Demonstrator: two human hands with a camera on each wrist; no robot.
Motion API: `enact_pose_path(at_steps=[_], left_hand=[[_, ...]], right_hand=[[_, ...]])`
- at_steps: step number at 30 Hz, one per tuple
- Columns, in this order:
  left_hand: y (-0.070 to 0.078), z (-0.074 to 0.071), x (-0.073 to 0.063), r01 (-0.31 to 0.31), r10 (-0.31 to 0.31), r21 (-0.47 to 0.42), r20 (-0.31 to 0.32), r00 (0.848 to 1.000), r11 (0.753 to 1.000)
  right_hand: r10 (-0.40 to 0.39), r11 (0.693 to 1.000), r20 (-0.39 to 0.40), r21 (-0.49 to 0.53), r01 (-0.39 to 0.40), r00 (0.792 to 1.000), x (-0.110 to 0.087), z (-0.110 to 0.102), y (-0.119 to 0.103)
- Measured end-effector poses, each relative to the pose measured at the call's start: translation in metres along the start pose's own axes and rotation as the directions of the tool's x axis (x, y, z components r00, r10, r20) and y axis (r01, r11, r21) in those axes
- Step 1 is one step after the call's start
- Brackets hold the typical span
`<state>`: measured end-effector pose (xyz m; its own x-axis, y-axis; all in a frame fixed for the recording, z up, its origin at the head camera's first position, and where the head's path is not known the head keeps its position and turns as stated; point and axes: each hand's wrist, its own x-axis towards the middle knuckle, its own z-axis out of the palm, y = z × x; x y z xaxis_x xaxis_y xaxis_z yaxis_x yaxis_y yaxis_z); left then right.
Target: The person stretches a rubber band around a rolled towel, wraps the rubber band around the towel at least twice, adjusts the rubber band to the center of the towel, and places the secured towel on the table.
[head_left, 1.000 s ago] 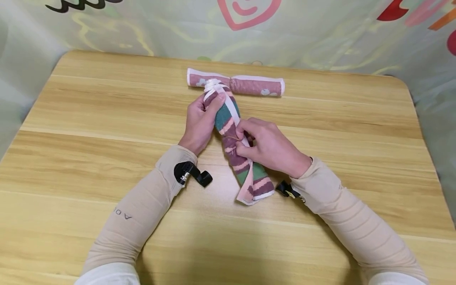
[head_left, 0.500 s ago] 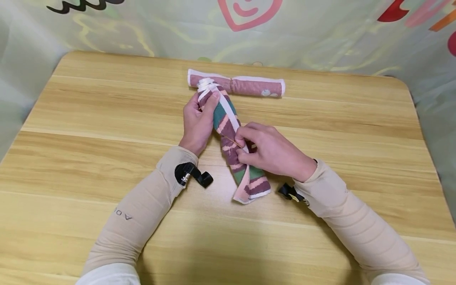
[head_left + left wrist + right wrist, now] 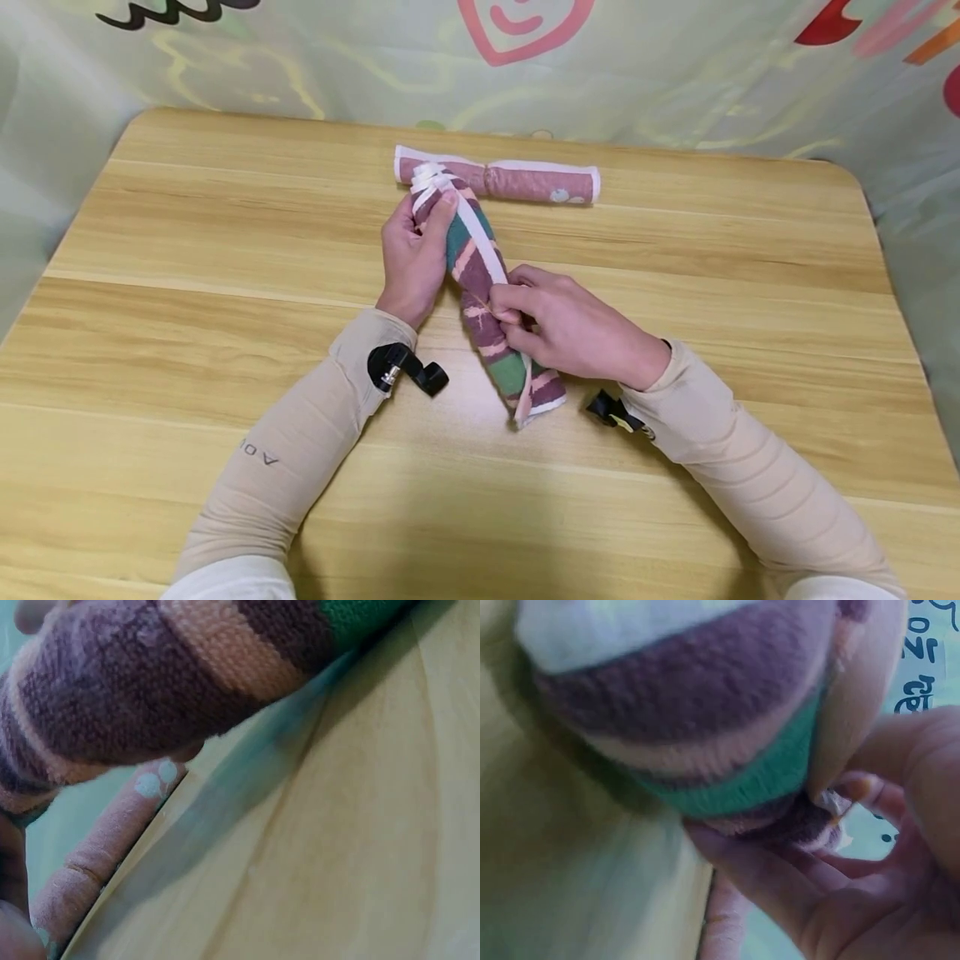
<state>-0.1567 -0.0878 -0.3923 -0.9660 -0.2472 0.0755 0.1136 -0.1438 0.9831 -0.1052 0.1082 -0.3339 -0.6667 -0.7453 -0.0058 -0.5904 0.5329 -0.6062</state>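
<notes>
A rolled towel (image 3: 465,242) striped in plum, peach and green slants across the middle of the table in the head view. My left hand (image 3: 412,267) grips its far end, thumb on top along the white edging. Around the roll's waist runs a thin brown rubber band (image 3: 482,305). My right hand (image 3: 581,325) pinches that band with curled fingers at the towel's right side. In the right wrist view, the thumb and fingers (image 3: 780,889) lie against the roll and a bit of the band shows between them. The towel's near end has a loose flap.
Behind the striped roll, a pink towel roll (image 3: 543,179) with a band at its middle lies near the back edge of the wooden table (image 3: 225,400). A patterned curtain (image 3: 360,67) hangs behind the table. A small black mount (image 3: 408,367) juts from the left wrist.
The towel's far end has shifted slightly left with my left hand. My right hand has moved a little down, drawing at the band, and the flap at the near end has narrowed.
</notes>
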Motion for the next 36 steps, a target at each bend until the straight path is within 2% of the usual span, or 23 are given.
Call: enact_pose_path(at_steps=[5, 9, 13, 16, 19, 22, 26, 29, 32, 36], left_hand=[[-0.001, 0.000, -0.002, 0.016, -0.014, -0.044, 0.034, 0.999, 0.999], [-0.001, 0.002, -0.003, 0.046, -0.038, -0.124, 0.060, 0.997, 0.991], [-0.001, 0.005, -0.002, 0.101, -0.083, -0.208, 0.091, 0.992, 0.973], [0.000, 0.006, -0.002, 0.145, -0.116, -0.248, 0.129, 0.985, 0.958], [0.001, 0.006, -0.002, 0.185, -0.136, -0.301, 0.178, 0.975, 0.935], [0.002, 0.005, -0.002, 0.233, -0.151, -0.355, 0.245, 0.958, 0.905], [0.003, 0.001, -0.004, 0.267, -0.128, -0.404, 0.338, 0.932, 0.875], [0.004, 0.000, -0.004, 0.267, -0.094, -0.440, 0.376, 0.922, 0.858], [0.004, -0.001, -0.004, 0.261, -0.076, -0.458, 0.384, 0.920, 0.850], [0.003, -0.001, -0.003, 0.252, -0.076, -0.445, 0.377, 0.923, 0.859]], right_hand=[[-0.009, 1.000, 0.033, -0.007, 0.009, 0.999, -0.002, -0.005, -0.001], [0.049, 0.998, 0.043, 0.040, -0.050, 0.998, -0.001, -0.005, 0.000], [0.123, 0.989, 0.033, 0.082, -0.125, 0.992, 0.001, -0.003, 0.001], [0.173, 0.981, -0.033, 0.099, -0.169, 0.984, 0.001, 0.000, 0.002], [0.209, 0.975, -0.145, 0.107, -0.195, 0.967, 0.003, 0.003, 0.005], [0.227, 0.973, -0.244, 0.093, -0.210, 0.943, 0.005, 0.004, 0.008], [0.251, 0.968, -0.301, 0.074, -0.239, 0.920, 0.007, 0.003, 0.011], [0.268, 0.963, -0.310, 0.104, -0.248, 0.912, 0.009, 0.003, 0.013], [0.278, 0.959, -0.291, 0.138, -0.248, 0.915, 0.010, 0.002, 0.014], [0.289, 0.944, -0.215, 0.224, -0.241, 0.933, 0.010, -0.001, 0.014]])
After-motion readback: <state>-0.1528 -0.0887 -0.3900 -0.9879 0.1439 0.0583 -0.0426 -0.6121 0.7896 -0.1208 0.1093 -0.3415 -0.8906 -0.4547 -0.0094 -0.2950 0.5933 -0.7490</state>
